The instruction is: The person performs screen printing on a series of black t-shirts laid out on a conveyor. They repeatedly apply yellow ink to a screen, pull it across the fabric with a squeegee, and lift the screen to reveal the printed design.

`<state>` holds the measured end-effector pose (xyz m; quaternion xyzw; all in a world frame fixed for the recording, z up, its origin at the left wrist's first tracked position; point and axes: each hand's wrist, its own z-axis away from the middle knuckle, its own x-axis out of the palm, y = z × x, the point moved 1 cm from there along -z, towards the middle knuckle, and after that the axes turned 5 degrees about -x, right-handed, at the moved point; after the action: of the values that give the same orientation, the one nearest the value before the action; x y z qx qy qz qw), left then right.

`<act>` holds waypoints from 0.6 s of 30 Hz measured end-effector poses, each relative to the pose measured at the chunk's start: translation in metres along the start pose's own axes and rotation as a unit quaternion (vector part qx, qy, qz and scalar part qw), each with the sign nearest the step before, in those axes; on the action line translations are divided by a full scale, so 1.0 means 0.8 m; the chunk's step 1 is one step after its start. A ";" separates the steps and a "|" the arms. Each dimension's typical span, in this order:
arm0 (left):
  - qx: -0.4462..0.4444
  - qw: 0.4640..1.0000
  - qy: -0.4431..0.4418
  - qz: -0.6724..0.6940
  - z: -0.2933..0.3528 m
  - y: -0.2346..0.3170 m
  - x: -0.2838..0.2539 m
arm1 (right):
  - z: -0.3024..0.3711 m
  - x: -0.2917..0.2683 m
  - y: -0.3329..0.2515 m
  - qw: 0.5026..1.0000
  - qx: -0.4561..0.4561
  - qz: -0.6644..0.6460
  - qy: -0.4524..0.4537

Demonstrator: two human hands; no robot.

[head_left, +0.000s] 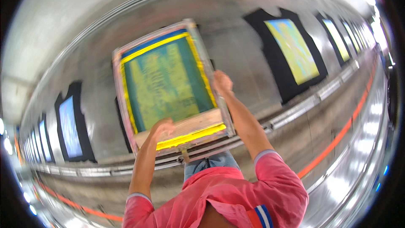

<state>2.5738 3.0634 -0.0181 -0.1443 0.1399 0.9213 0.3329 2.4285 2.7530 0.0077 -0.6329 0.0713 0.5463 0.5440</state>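
Note:
A screen-printing frame lies tilted over the long metal table in front of me, its green mesh bordered with yellow tape. Along its near end rests a wide wooden squeegee, with yellow ink below it. My left hand is closed on the squeegee's left part, somewhat blurred. At the frame's right side, my right hand has its fingers curled on the edge. Black cloth shows at the frame's left edge; whatever else lies under the screen is hidden.
Black shirt pieces with yellow-and-blue prints lie in a row to the right. More pieces with paler blue prints line the left. A metal rail runs along the table's near edge, with an orange stripe beyond it.

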 end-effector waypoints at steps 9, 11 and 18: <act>0.043 0.980 0.184 0.057 0.056 -0.025 -0.179 | -0.052 -0.052 -0.171 0.894 -0.227 0.121 -0.366; 0.047 0.963 0.259 0.053 0.043 -0.022 -0.230 | -0.080 -0.028 -0.207 0.824 -0.296 0.264 -0.404; 0.028 0.917 0.391 0.073 -0.005 -0.101 -0.403 | -0.275 0.019 -0.243 0.877 -0.319 0.281 -0.224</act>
<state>2.8645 2.9367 0.0806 -0.4727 0.2944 0.8092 0.1874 2.7023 2.6692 0.0732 -0.5863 -0.0555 0.7964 0.1378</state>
